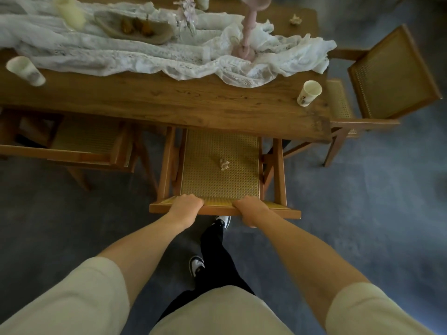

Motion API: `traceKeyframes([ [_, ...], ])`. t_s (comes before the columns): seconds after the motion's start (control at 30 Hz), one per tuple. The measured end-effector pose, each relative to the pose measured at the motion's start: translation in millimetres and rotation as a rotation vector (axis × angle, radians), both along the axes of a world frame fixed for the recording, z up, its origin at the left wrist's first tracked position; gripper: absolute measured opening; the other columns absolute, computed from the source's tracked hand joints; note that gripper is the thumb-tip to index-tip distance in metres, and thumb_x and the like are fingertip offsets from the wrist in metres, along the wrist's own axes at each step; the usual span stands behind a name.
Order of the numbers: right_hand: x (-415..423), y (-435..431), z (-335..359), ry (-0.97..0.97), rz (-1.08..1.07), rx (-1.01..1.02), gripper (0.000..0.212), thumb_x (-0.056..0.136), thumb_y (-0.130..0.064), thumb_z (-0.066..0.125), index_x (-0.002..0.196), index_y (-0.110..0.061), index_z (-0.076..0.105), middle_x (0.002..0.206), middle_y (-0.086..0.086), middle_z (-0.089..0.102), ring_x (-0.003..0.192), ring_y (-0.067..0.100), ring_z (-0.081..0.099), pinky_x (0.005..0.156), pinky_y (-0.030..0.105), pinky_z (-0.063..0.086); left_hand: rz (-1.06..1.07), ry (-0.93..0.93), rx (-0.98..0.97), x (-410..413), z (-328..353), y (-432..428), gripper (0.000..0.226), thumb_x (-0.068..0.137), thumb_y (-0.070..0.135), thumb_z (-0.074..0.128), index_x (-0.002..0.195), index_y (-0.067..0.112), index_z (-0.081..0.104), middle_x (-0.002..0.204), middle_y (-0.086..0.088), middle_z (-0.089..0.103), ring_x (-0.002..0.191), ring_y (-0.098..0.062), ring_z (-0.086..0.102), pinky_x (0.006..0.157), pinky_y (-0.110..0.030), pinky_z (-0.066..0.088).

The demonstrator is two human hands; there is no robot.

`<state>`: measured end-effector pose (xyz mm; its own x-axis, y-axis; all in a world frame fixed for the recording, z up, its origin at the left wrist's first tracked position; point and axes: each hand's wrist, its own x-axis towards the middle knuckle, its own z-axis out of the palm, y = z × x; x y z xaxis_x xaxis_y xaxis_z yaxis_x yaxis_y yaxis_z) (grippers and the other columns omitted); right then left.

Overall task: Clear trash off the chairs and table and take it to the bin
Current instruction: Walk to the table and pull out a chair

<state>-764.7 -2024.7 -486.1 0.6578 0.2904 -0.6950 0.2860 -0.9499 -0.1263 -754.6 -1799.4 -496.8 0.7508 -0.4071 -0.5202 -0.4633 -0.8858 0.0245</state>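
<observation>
A wooden chair with a cane seat (219,175) stands partly under the wooden table (169,102). My left hand (185,206) and my right hand (249,210) both grip the top rail of its backrest. A small crumpled paper wad (224,164) lies in the middle of the seat. Two paper cups stand on the table: one at the left edge (25,70), one near the right corner (309,92). Another crumpled wad (295,19) lies on the table's far right.
A white lace runner (154,56) crosses the table with a pink candlestick (249,32), a bowl of pears (134,27) and a pale candle (70,12). Other cane chairs stand at the left (82,139) and right (387,76). Grey floor lies all around.
</observation>
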Motion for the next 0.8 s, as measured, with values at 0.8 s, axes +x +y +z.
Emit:
traceKeyframes([
  [0.8, 28, -9, 19, 0.274, -0.561, 0.275, 0.028, 0.099, -0.021, 0.06, 0.122, -0.009, 0.07, 0.126, 0.011, 0.069, 0.111, 0.031, 0.067, 0.097, 0.044, 0.056, 0.159, 0.476, -0.303, 29, 33, 3, 0.049, 0.091, 0.037, 0.063, 0.139, 0.026, 0.059, 0.133, 0.001, 0.063, 0.113, -0.016, 0.061, 0.091, -0.03, 0.05],
])
